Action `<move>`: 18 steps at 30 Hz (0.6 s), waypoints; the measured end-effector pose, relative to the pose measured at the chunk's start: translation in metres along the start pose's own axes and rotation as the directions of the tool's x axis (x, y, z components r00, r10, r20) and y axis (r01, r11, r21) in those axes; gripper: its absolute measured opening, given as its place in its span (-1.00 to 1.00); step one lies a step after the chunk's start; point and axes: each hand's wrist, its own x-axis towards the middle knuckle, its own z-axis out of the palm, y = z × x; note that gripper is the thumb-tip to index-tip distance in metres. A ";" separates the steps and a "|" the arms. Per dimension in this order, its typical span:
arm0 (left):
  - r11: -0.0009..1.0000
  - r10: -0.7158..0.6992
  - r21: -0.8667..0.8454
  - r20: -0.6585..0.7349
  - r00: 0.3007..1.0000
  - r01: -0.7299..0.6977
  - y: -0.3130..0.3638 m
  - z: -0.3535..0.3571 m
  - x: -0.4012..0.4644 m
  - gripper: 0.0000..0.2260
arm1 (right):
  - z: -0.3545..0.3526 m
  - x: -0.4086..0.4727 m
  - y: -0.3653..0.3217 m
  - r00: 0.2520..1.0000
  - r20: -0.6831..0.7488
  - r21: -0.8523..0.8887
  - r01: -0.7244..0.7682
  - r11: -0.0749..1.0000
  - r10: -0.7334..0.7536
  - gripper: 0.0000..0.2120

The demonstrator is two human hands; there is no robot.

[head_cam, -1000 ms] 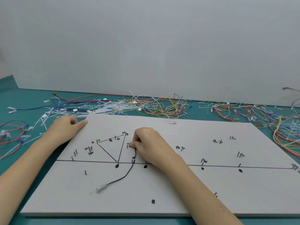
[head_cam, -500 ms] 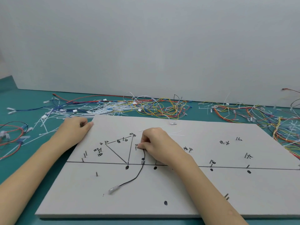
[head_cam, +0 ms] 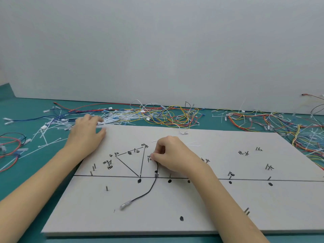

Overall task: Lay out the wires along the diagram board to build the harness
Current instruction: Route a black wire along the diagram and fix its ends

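- Head view: the right hand (head_cam: 172, 154) pinched the upper end of the black wire (head_cam: 152, 185) between thumb and curled fingers, holding it on the diagram board (head_cam: 228, 204) beside a handwritten mark.
- Below that pinch the wire ran down past the pair of pins (head_cam: 156, 174) on the long horizontal line, then curved down and to the left to its pale connector (head_cam: 125, 204), which lay loose on the board.
- The left hand (head_cam: 86, 135) had moved: a second before it rested at the board's far left corner; now it reached beyond the edge into the loose wires and ties (head_cam: 122, 116), fingers spread. Whether it touched any of them could not be told, since the fingertips were blurred.
- The right hand's pinch had not shifted meanwhile.
- That suggested the black wire was seated and a next wire was being fetched; most of the diagram remained bare, so the harness was barely begun.
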 end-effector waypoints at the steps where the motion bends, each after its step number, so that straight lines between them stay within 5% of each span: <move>1: 1.000 0.025 0.016 0.019 0.999 -0.026 0.007 0.002 0.006 -0.71 | 0.000 0.000 0.000 1.000 -0.001 0.010 -0.004 1.000 0.004 -0.81; 7: 0.949 0.048 -0.315 0.229 0.972 0.028 0.059 0.020 0.045 -0.69 | -0.001 0.000 0.003 1.000 -0.016 0.060 -0.009 0.998 0.010 -0.74; 14: 0.994 0.071 -0.106 0.378 0.923 -0.033 0.086 0.048 0.065 -0.76 | 0.002 0.000 0.003 0.999 -0.046 0.070 -0.004 0.998 0.008 -0.74; 18: 0.998 0.042 -0.051 0.336 0.941 -0.027 0.089 0.056 0.067 -0.76 | 0.003 0.000 0.003 0.999 -0.049 0.070 -0.002 0.998 0.005 -0.75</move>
